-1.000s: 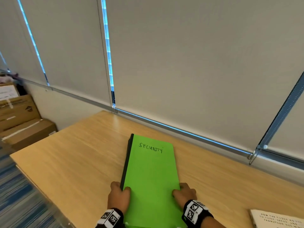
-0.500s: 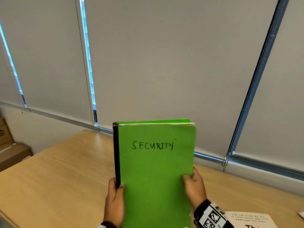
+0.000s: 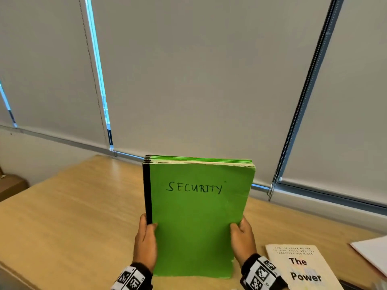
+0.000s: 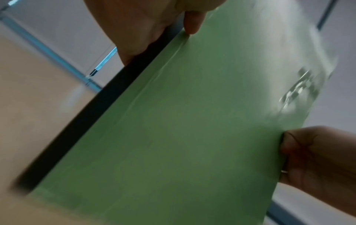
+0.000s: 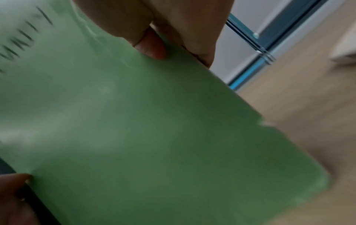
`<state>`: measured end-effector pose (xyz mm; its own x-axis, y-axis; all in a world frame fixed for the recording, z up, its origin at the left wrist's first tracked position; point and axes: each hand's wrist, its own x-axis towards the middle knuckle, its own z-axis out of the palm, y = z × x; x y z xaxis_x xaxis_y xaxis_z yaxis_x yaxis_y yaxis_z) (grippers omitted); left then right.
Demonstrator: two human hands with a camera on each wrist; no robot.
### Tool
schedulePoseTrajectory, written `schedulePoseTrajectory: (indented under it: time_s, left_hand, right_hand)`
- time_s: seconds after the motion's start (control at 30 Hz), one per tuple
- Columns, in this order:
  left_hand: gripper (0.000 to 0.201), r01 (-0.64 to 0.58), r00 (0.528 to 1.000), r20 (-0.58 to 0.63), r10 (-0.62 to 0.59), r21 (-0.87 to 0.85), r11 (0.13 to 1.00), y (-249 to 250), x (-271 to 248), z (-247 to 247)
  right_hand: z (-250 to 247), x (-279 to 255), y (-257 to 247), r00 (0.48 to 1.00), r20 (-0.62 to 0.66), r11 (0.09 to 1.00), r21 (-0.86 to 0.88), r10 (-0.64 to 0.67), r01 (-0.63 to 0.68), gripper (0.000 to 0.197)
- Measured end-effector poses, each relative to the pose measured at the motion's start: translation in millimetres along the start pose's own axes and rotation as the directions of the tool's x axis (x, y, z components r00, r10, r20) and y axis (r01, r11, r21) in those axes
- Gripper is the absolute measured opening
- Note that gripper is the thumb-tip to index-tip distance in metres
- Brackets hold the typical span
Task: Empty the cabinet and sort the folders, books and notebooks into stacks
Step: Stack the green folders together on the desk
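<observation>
Head view: I see the green notebook (image 3: 196,218) standing upright at lower centre of the frame, its bottom edge down at the wooden worktop (image 3: 69,216), black spine at its left, "SECURITY" handwritten on the cover. My left hand (image 3: 145,242) grips the spine edge, thumb on the cover, fingers behind. My right hand (image 3: 243,240) grips the opposite edge likewise. A cream book (image 3: 301,266) reading "The Power" lies at lower right, just beside the notebook; white papers (image 3: 372,252) lie at the right edge.

Left wrist view: blurred. Thumb at top of the frame presses the cover beside the spine; the right hand holds the far edge at centre right.

Right wrist view: blurred. Thumb at top centre pinches the cover's edge; the left hand shows at lower left.
</observation>
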<state>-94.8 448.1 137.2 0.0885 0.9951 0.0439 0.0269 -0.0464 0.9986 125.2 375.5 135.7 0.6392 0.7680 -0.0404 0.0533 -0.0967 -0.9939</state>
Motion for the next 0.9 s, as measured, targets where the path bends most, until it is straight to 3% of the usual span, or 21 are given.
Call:
schedulePoseTrajectory:
  time_s: [0.1,0.17,0.23,0.37,0.53,0.67,0.8,0.9]
  left_hand:
    - [0.035,0.104,0.994,-0.023,-0.103,0.006,0.995,-19,-7,1]
    - [0.050,0.163,0.986,-0.019,-0.163,0.013,0.986,-27,-12,1]
    - [0.064,0.185,0.982,-0.031,-0.184,0.022,0.983,-34,-14,0]
    - [0.059,0.151,0.988,-0.038,-0.150,0.027,0.988,-19,-25,9]
    - [0.056,0.052,0.998,-0.031,-0.053,-0.035,0.998,-15,-54,29]
    - [0.056,0.047,0.998,-0.043,-0.048,-0.024,0.999,-24,-90,36]
    - [0.057,0.077,0.997,0.003,-0.077,0.099,0.992,-37,-117,40]
    - [0.057,0.095,0.995,-0.048,-0.090,0.120,0.988,-40,-125,45]
  right_hand:
    - [3,15,54,0.998,0.005,0.995,-0.072,0.063,-0.062,0.032]
    - [5,21,77,0.996,0.003,0.991,-0.101,0.084,-0.083,0.037]
    - [6,11,66,0.997,-0.014,0.990,-0.114,0.078,-0.079,0.035]
    - [-10,-15,24,0.996,-0.089,0.987,-0.155,0.029,-0.043,0.037]
    - [-52,-47,6,0.986,-0.159,0.988,-0.156,-0.044,0.019,0.045]
    - [-77,-83,26,0.985,-0.170,0.991,-0.132,-0.011,-0.011,0.047]
    - [-91,-114,63,0.985,-0.169,0.986,-0.159,0.013,-0.040,0.040]
    - [-103,-118,64,0.996,-0.079,0.986,-0.155,0.047,-0.059,0.038]
